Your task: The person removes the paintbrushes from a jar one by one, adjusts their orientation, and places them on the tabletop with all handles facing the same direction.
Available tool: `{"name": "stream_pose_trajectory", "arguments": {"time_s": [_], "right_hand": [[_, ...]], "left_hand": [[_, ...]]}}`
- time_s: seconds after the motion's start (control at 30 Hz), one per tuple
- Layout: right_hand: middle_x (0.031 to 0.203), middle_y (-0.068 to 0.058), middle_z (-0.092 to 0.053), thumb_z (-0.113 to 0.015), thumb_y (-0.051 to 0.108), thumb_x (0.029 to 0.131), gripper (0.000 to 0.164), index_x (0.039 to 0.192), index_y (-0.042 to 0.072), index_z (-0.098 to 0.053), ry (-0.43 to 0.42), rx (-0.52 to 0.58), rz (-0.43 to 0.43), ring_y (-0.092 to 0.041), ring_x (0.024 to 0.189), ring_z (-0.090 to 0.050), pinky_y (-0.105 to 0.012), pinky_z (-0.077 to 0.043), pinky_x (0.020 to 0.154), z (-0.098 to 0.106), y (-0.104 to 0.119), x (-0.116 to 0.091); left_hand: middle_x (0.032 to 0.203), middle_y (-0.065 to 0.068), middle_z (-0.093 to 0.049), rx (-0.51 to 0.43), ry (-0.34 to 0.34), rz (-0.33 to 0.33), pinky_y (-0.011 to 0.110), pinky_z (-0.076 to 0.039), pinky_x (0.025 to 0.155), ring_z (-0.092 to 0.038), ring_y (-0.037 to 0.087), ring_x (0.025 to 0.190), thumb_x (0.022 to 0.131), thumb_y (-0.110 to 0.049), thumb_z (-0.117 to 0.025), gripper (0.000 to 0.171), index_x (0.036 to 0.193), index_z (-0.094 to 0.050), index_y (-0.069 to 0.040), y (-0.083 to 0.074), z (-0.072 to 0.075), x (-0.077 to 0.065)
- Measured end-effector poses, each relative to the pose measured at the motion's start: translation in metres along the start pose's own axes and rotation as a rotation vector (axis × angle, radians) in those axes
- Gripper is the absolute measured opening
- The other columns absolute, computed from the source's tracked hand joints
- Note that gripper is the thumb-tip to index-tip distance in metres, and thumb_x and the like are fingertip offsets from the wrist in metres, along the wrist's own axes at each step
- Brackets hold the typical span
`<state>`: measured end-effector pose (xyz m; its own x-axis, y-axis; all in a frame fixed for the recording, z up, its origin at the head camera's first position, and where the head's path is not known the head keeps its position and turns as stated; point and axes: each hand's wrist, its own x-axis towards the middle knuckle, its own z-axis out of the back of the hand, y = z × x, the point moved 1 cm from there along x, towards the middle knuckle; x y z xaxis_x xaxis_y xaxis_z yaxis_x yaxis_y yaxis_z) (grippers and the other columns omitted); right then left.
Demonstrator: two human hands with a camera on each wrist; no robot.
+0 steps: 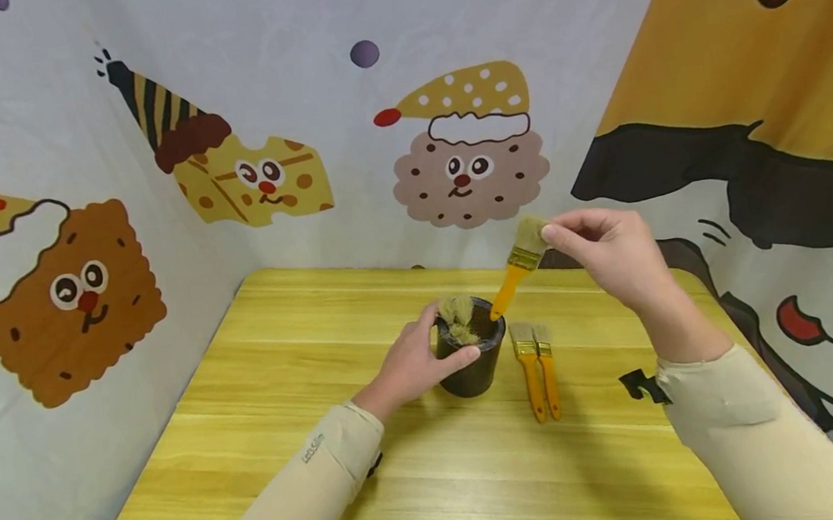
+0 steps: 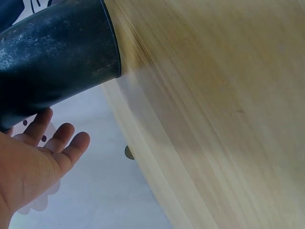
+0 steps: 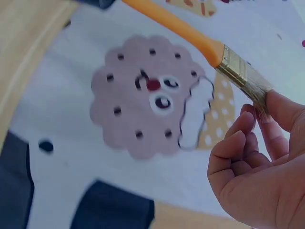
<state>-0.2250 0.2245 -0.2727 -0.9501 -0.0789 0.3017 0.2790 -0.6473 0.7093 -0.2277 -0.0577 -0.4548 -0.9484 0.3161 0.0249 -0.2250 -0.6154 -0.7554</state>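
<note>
My right hand (image 1: 612,254) pinches a paintbrush (image 1: 514,271) by its bristles, its orange handle slanting down to the rim of a dark cup (image 1: 470,376). In the right wrist view the thumb and fingers grip the bristle tips of the brush (image 3: 205,45), beyond its metal band. My left hand (image 1: 418,352) holds the cup at its rim, thumb on the near side and fingers on the far left side. Bristle heads (image 1: 458,313) stick up inside the cup; their handles are hidden. The left wrist view shows the cup's side (image 2: 62,52) and the left fingers beside it.
Two more paintbrushes (image 1: 536,370) with orange handles lie side by side on the wooden table (image 1: 304,346), right of the cup, bristles toward the back. A cloth with cartoon prints (image 1: 291,54) hangs behind and around the table.
</note>
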Motion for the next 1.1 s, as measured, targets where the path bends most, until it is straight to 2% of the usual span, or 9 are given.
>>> {"name": "stream_pose_trajectory", "arguments": {"time_s": [0.07,0.13,0.2,0.33,0.43,0.57,0.83,1.0,1.1], "right_hand": [[0.095,0.026,-0.072,-0.072,0.048,0.102,0.039,0.119,0.014,-0.082,-0.016,-0.031,-0.009,-0.011,0.090,-0.063,-0.019,-0.051,0.071,0.014,-0.004,-0.004],[0.096,0.026,-0.074,-0.072,0.050,0.101,0.041,0.120,0.015,-0.082,-0.015,-0.075,-0.035,-0.008,0.090,-0.064,-0.018,-0.052,0.073,0.025,-0.012,-0.008],[0.101,0.017,-0.077,-0.071,0.053,0.101,0.044,0.120,0.015,-0.081,0.014,-0.132,-0.070,-0.010,0.091,-0.065,-0.022,-0.053,0.074,0.033,-0.024,-0.012],[0.118,-0.008,-0.078,-0.065,0.057,0.103,0.050,0.124,0.014,-0.080,0.140,-0.237,-0.136,-0.023,0.102,-0.065,-0.034,-0.053,0.082,0.037,-0.056,-0.020],[0.122,-0.013,-0.075,-0.063,0.058,0.104,0.053,0.126,0.013,-0.078,0.232,-0.269,-0.178,-0.028,0.105,-0.063,-0.038,-0.052,0.082,0.035,-0.080,-0.024],[0.116,-0.010,-0.073,-0.063,0.057,0.105,0.053,0.127,0.011,-0.077,0.339,-0.235,-0.225,-0.026,0.101,-0.061,-0.035,-0.051,0.078,0.029,-0.104,-0.026],[0.110,-0.007,-0.070,-0.066,0.050,0.105,0.048,0.124,0.007,-0.075,0.564,-0.148,-0.294,-0.023,0.099,-0.060,-0.038,-0.053,0.083,0.008,-0.133,-0.021],[0.116,-0.010,-0.071,-0.068,0.050,0.104,0.050,0.128,0.006,-0.073,0.600,-0.138,-0.340,-0.025,0.103,-0.062,-0.038,-0.055,0.085,-0.003,-0.155,-0.014],[0.117,-0.011,-0.069,-0.066,0.049,0.105,0.050,0.130,0.006,-0.072,0.599,-0.139,-0.367,-0.025,0.100,-0.060,-0.036,-0.052,0.081,-0.012,-0.170,-0.008]], "left_hand": [[0.170,0.016,-0.040,-0.001,0.002,-0.002,0.065,-0.046,0.115,-0.047,0.040,0.151,0.086,-0.088,-0.061,0.113,0.173,-0.015,-0.032,0.000,0.000,0.000],[0.170,0.017,-0.040,-0.004,0.001,-0.004,0.065,-0.045,0.115,-0.047,0.041,0.151,0.087,-0.088,-0.061,0.113,0.173,-0.015,-0.032,0.000,0.000,-0.001],[0.170,0.018,-0.040,-0.006,0.000,-0.007,0.066,-0.046,0.115,-0.048,0.041,0.150,0.087,-0.087,-0.062,0.112,0.173,-0.016,-0.032,-0.001,0.000,-0.001],[0.169,0.018,-0.040,-0.003,-0.004,-0.012,0.066,-0.046,0.114,-0.048,0.042,0.149,0.088,-0.086,-0.062,0.111,0.173,-0.016,-0.031,0.000,0.001,-0.001],[0.169,0.018,-0.040,-0.004,-0.003,-0.013,0.066,-0.046,0.114,-0.048,0.041,0.150,0.087,-0.086,-0.062,0.112,0.173,-0.016,-0.031,0.000,0.001,-0.001],[0.169,0.018,-0.040,-0.006,-0.005,-0.008,0.065,-0.045,0.115,-0.048,0.042,0.150,0.087,-0.086,-0.062,0.112,0.173,-0.017,-0.030,0.000,0.001,-0.002],[0.170,0.019,-0.039,-0.001,0.001,-0.007,0.066,-0.045,0.115,-0.048,0.042,0.150,0.088,-0.085,-0.063,0.112,0.173,-0.015,-0.030,0.000,0.001,-0.003],[0.170,0.018,-0.039,-0.006,0.001,-0.010,0.066,-0.045,0.116,-0.047,0.042,0.150,0.089,-0.083,-0.063,0.110,0.173,-0.016,-0.030,-0.002,0.001,-0.003],[0.169,0.019,-0.040,-0.001,0.005,-0.012,0.066,-0.045,0.115,-0.048,0.042,0.150,0.090,-0.083,-0.063,0.110,0.173,-0.016,-0.029,-0.002,0.001,-0.002]]}}
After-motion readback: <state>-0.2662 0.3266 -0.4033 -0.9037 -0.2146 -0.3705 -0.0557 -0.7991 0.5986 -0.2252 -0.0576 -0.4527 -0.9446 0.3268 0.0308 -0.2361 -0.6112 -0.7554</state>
